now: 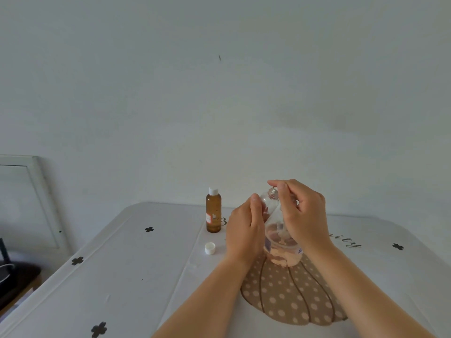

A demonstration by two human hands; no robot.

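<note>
The surface [136, 264] wears a white cloth with black clover marks and a brown, dotted pumpkin print [288, 296]. Cursive writing [346, 241] runs across it behind my right wrist. Only an ending like "ity" shows.

The bottle [277, 223] is clear plastic with a wide body and a narrow, threaded neck. It is up in front of me over the pumpkin print, a little tilted. I cannot tell whether its base touches the cloth. My left grip [244, 230] wraps its side, with the thumb up near the shoulder. My right grip [302, 215] comes over the top, thumb and forefinger pinched at the neck. Through the wall I see only pinkish tones, so I cannot tell what it holds. A label with blue print sits low on it, too small to read.

The amber bottle [213, 213] stands upright to the left, white-capped, with a small red-and-white label I cannot read. A loose white cap [210, 248] lies just beside my left wrist.
</note>
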